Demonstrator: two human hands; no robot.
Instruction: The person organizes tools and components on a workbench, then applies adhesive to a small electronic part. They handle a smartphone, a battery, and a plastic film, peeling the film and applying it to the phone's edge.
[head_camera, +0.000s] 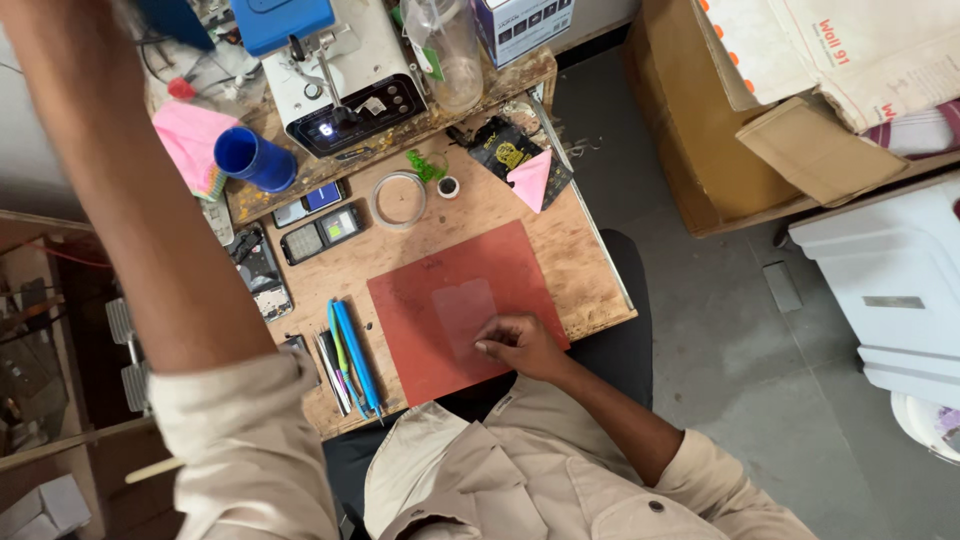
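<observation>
A red mat (440, 300) lies on the small wooden table (590, 290). A clear rectangular film (462, 312) rests flat on the mat's middle. My right hand (522, 346) sits at the mat's near right edge, fingers curled, fingertips closed on the film's lower right corner. My left arm, in a beige sleeve (240, 440), is raised across the left of the view toward the top left corner. Its hand is past the frame edge.
Blue and green pens and thin tools (350, 358) lie left of the mat. Behind it are two phones (320, 235), a tape ring (398, 200), a pink folded paper (530, 180), a blue cup (255, 158) and a white machine (340, 80). Cardboard boxes (760, 120) stand on the floor to the right.
</observation>
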